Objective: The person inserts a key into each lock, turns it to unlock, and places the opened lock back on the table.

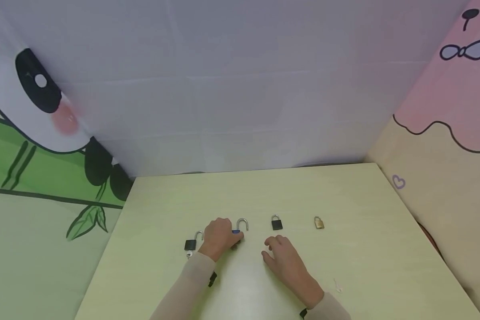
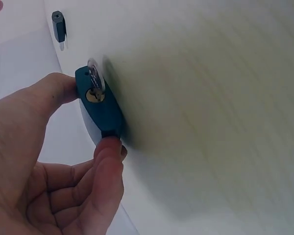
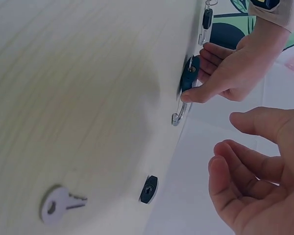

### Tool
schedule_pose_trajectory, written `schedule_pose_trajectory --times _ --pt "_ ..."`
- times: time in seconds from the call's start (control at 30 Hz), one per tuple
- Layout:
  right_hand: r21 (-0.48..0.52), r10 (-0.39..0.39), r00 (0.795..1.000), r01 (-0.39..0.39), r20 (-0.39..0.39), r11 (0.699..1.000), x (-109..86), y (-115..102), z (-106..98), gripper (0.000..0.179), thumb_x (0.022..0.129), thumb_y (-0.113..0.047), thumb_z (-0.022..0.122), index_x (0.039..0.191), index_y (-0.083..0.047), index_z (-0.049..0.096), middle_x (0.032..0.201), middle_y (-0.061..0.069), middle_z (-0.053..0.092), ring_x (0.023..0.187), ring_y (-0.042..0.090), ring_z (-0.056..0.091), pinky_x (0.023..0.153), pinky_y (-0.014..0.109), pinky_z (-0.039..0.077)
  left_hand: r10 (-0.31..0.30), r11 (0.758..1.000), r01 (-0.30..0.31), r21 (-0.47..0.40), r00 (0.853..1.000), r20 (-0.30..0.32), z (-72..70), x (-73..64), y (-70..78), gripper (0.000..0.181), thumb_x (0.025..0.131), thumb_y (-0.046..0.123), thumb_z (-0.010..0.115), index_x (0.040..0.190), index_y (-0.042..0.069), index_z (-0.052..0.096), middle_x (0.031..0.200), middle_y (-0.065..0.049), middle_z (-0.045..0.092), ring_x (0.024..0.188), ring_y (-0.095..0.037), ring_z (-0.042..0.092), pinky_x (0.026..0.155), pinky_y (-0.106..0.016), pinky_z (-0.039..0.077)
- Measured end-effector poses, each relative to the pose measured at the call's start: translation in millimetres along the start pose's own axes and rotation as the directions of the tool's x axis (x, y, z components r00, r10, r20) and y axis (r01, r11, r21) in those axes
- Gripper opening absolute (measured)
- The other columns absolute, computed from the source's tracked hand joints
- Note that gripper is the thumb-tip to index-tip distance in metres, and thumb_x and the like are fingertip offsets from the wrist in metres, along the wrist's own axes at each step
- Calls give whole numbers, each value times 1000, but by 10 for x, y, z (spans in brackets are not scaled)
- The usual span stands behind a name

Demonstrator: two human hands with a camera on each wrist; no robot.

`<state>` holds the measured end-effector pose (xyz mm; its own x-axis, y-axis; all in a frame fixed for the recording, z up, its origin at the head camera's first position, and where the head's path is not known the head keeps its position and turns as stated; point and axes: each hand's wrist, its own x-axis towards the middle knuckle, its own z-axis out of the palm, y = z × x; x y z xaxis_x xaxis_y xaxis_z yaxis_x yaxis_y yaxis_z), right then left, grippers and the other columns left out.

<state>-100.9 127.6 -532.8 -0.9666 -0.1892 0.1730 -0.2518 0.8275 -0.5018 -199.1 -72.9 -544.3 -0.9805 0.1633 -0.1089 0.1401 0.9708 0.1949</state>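
Note:
My left hand [image 1: 220, 238] pinches a blue padlock [image 2: 100, 105] between thumb and fingers at its two sides, low over the table. A key [image 2: 95, 81] on a ring sits in the lock's keyhole, and the shackle [image 1: 242, 222] stands swung open. To the right, my right hand [image 1: 286, 262] is held over the table with its fingers loosely bent and nothing between them. Nearest to it is a black padlock [image 1: 277, 224] with its shackle closed. Beside the left hand lies another black padlock [image 1: 190, 245], shackle open, keys hanging at its keyhole end.
A small brass padlock [image 1: 319, 223] lies farther right in the row. A loose key [image 3: 59, 203] rests on the pale wooden table [image 1: 384, 258] near the right forearm. Cloth-covered walls stand behind and at both sides.

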Motion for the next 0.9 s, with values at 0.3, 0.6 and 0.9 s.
schedule_pose_trajectory --times 0.3,0.6,0.9 --pt "10 -45 999 44 22 999 -53 23 -65 17 88 -15 75 99 -6 66 83 -3 54 78 15 51 65 29 47 -33 999 33 -11 999 27 11 17 -10 51 81 56 71 57 14 56 47 3 50 43 -12 44 42 -27 32" --pt "-8 -58 998 58 5 998 -128 139 -102 18 87 -14 76 98 -5 66 82 -2 55 77 15 53 65 29 48 -9 1000 10 18 999 -30 -86 22 102 57 82 59 72 53 14 54 40 6 44 41 -11 44 41 -27 32" --pt "-5 -37 999 37 7 999 -219 243 -186 17 86 -13 76 97 -5 66 82 0 57 76 15 53 64 29 48 43 999 -42 18 999 -16 -136 96 362 55 84 56 73 60 11 52 49 2 41 41 -11 40 40 -27 33"
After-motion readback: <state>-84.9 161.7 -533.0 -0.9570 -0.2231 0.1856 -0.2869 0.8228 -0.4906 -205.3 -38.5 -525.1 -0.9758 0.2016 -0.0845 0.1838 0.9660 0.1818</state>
